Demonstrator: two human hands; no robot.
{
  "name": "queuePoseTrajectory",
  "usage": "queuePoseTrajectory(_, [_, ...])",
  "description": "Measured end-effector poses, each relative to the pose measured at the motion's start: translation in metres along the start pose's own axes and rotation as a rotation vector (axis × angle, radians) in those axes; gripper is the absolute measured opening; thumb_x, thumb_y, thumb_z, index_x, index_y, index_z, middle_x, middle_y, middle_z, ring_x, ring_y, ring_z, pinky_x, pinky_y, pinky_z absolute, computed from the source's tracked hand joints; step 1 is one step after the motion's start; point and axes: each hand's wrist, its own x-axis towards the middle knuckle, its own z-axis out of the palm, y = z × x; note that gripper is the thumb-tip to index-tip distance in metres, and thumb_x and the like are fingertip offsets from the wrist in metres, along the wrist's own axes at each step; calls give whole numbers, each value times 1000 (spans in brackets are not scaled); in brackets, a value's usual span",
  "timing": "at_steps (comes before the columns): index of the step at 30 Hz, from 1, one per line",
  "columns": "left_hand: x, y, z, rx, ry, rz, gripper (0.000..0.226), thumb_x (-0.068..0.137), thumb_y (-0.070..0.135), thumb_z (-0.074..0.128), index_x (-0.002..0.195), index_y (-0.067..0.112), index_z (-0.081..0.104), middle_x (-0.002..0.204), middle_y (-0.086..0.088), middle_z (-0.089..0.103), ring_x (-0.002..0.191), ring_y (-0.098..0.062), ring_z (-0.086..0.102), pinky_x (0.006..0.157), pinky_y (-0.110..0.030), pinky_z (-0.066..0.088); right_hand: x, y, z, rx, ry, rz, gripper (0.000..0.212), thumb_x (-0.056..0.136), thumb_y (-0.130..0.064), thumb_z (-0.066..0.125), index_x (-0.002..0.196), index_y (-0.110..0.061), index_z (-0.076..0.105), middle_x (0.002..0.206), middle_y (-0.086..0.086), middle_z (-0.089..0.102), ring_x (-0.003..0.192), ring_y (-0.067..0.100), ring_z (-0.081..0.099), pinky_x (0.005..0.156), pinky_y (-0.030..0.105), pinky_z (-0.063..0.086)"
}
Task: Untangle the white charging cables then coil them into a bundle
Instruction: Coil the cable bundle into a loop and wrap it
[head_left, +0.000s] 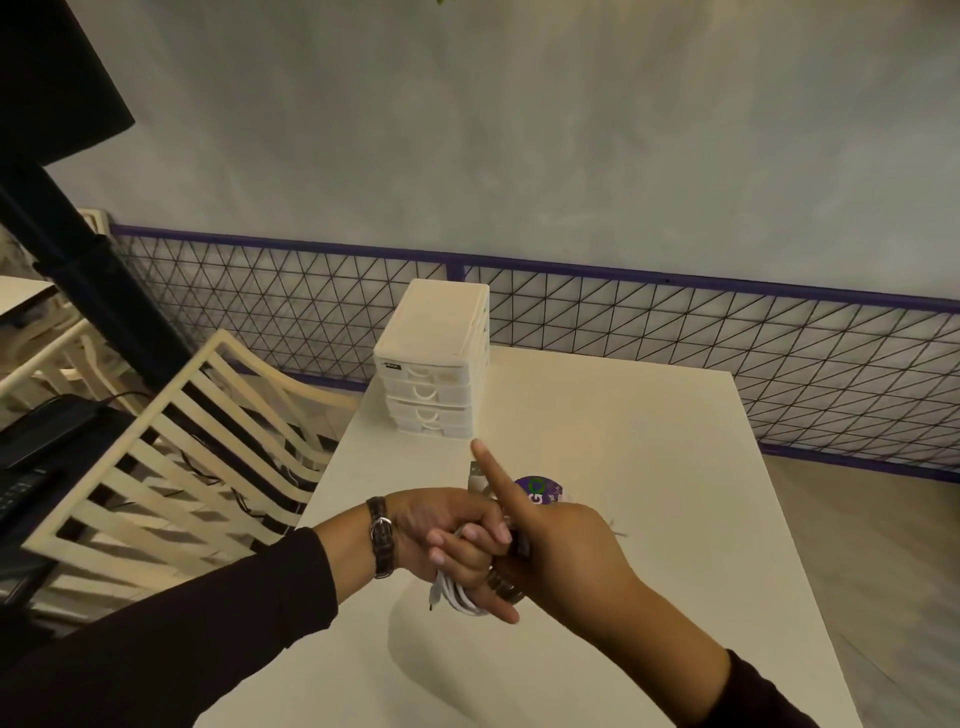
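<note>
- Head view shows both hands meeting over the near half of the white table (649, 467), held just above its top.
- The left hand (447, 540), with a wristwatch (382, 538) on it, is clenched round the white charging cables (460, 597). Gathered loops hang out of the fist at six o'clock. The fist seems to act as a clamp so the turns cannot spring apart.
- The right hand (561, 545) lies against the left at its three o'clock. Its index finger is straight toward eleven o'clock and its little finger reaches toward seven o'clock beside the loops. The middle fingers curl inward, and I cannot tell whether they pinch the cable.
- A USB plug (474, 472) stands up just beside that index finger, at twelve o'clock of the fist. It is probably the free end, kept out for a last wrap.
- A purple sticker (540, 491) lies on the table at one o'clock of the hands.
- A drawer unit (434, 374) stands farther off at twelve o'clock.
- A slatted chair (182, 441) sits at ten o'clock.
</note>
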Motion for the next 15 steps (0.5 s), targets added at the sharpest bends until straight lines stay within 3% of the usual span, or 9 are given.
queuePoseTrajectory(2, [-1, 0, 2, -12, 42, -47, 39, 78, 18, 45, 40, 20, 51, 29, 9, 44, 29, -1, 44, 88, -15, 50, 0, 5, -2, 23, 2, -64, 59, 92, -61, 24, 145, -47, 3, 52, -5, 55, 41, 8, 40, 40, 25, 42])
queuePoseTrajectory(3, [-1, -1, 2, 0, 59, -59, 38, 78, 18, 46, 40, 20, 50, 29, 8, 43, 29, -2, 44, 109, -29, 17, -1, 6, -3, 41, -47, -77, 58, 91, -63, 25, 144, -50, 6, 56, -4, 59, 46, 10, 47, 45, 27, 46])
queuePoseTrajectory(4, [0, -2, 2, 29, 71, -67, 38, 78, 18, 47, 40, 20, 49, 29, 8, 43, 30, -2, 44, 102, -26, 41, -1, 7, -3, 43, -111, -74, 57, 89, -64, 25, 142, -52, 8, 63, -2, 63, 52, 12, 54, 52, 28, 47])
queuePoseTrajectory(5, [1, -3, 2, 63, 96, -73, 39, 80, 18, 47, 41, 20, 48, 29, 7, 42, 31, -3, 45, 84, -20, 45, 0, 7, -5, 38, -165, -62, 56, 88, -66, 24, 141, -52, 13, 70, 0, 66, 59, 15, 58, 57, 29, 47])
queuePoseTrajectory(6, [3, -3, 3, 100, 151, -83, 41, 81, 16, 46, 40, 20, 47, 29, 6, 42, 34, -5, 47, 99, -30, 39, 1, 8, -4, 14, -210, -41, 54, 89, -65, 26, 140, -49, 20, 76, 1, 68, 66, 19, 61, 61, 31, 47])
queuePoseTrajectory(7, [5, -3, 5, 138, 208, -89, 43, 82, 14, 45, 40, 19, 47, 30, 5, 43, 37, -6, 52, 105, -37, 35, 3, 9, -3, -4, -239, -13, 51, 91, -61, 31, 137, -42, 28, 80, 3, 69, 69, 22, 62, 62, 33, 47])
queuePoseTrajectory(10, [6, 7, 10, 277, 290, -58, 40, 81, 15, 45, 41, 18, 50, 33, 2, 49, 56, -13, 69, 95, -36, 43, 5, 5, -3, 31, -234, 102, 40, 93, -46, 46, 123, -22, 36, 81, 5, 68, 64, 23, 56, 57, 34, 43])
queuePoseTrajectory(12, [5, 17, 11, 328, 297, -42, 37, 81, 15, 48, 46, 16, 55, 39, 0, 56, 63, -15, 72, 87, -33, 48, 7, 2, -7, 49, -207, 135, 38, 91, -36, 52, 120, -20, 35, 76, -3, 66, 58, 14, 48, 49, 23, 34])
queuePoseTrajectory(15, [-3, 25, 10, 314, 177, 39, 16, 82, 27, 64, 78, 13, 71, 71, -3, 74, 85, -19, 72, 95, -35, 46, 10, -1, -10, 10, -196, 151, 38, 86, -31, 55, 115, -20, 33, 59, -11, 49, 56, 12, 49, 47, 20, 31])
